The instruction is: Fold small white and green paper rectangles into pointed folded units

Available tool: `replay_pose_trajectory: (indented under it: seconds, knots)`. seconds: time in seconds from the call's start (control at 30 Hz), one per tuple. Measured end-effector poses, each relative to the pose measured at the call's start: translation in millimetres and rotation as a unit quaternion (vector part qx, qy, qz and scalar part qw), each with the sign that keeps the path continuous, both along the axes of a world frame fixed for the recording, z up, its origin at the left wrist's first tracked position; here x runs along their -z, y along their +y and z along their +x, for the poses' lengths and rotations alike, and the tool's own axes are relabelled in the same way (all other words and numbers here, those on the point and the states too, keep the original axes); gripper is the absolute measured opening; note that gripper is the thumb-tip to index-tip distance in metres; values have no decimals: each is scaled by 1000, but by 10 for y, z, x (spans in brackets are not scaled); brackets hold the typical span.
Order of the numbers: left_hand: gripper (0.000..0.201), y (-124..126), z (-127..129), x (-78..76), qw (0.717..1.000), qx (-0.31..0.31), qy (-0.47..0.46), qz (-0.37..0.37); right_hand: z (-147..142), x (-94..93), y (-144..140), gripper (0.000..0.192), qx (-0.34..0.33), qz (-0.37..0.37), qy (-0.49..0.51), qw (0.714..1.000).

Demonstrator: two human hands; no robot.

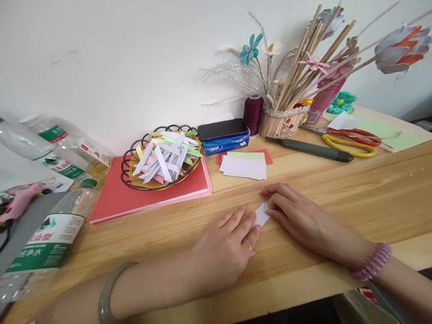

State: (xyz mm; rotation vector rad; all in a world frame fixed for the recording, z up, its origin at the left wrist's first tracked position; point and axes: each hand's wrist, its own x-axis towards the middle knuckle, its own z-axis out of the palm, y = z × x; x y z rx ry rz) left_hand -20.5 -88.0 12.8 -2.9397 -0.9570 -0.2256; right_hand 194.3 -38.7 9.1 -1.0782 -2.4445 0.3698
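Observation:
A small folded piece of white paper [261, 215] lies on the wooden table [346, 194] between my two hands. My left hand [229, 247] holds its left end down, thumb and index finger closed on it and the other fingers resting on the wood. At the paper's right end, the fingertips of my right hand [293, 211] are pinched together on its edge. Both hands partly cover the paper. Just beyond them sits a small stack of white, green and red paper pieces [245, 166].
A wicker basket [125, 178] of folded paper strips stands on red paper sheets [112, 204]. Behind are a phone [221, 129] on a blue tissue pack [229, 144], a thread spool [253, 115], a flower pot [284, 123], a dark green cutter [312, 150] and scissors [347, 144]. Plastic bottles [47, 241] lie left.

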Motion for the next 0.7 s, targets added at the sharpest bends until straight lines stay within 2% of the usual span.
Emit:
replay_pose_trajectory:
  seconds: [0.27, 0.53, 0.7]
  knots:
    - [38, 3, 4, -7, 1000, 12, 21, -9, -5, -36, -22, 18, 8, 0, -3, 1000]
    - [37, 10, 0, -24, 1000, 8, 15, -16, -12, -64, 71, 23, -34, -57, -12, 998]
    - [37, 14, 0, -12, 1000, 9, 15, -3, -13, -102, 93, 21, -41, -53, -36, 997]
